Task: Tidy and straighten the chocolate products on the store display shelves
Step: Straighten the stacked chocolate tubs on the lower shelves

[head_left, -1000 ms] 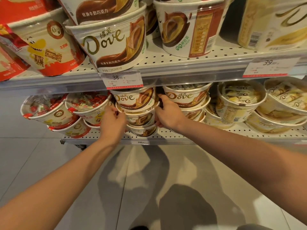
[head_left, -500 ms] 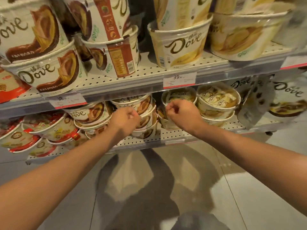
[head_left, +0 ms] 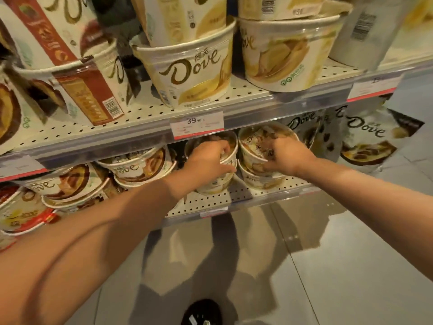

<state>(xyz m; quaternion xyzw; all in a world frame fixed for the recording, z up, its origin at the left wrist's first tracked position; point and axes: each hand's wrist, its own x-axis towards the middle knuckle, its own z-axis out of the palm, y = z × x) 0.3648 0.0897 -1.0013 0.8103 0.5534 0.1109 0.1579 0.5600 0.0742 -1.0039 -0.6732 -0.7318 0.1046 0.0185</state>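
Straightening is underway at the lower shelf (head_left: 236, 198) front edge: left hand (head_left: 208, 160) and right hand (head_left: 287, 154) each grip a stacked Dove tub (head_left: 230, 152), which next need squaring, labels forward.

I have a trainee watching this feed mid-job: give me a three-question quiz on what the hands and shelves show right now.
1. True or false: the left hand grips a tub on the upper shelf.
2. Which number leads the price tag above the hands? A) 39 B) 25 C) 52
3. Fill in: the right hand holds the top tub of a stack of ____ tubs.

Key: 1 false, it grips one on the lower shelf; 2 A; 3 two.
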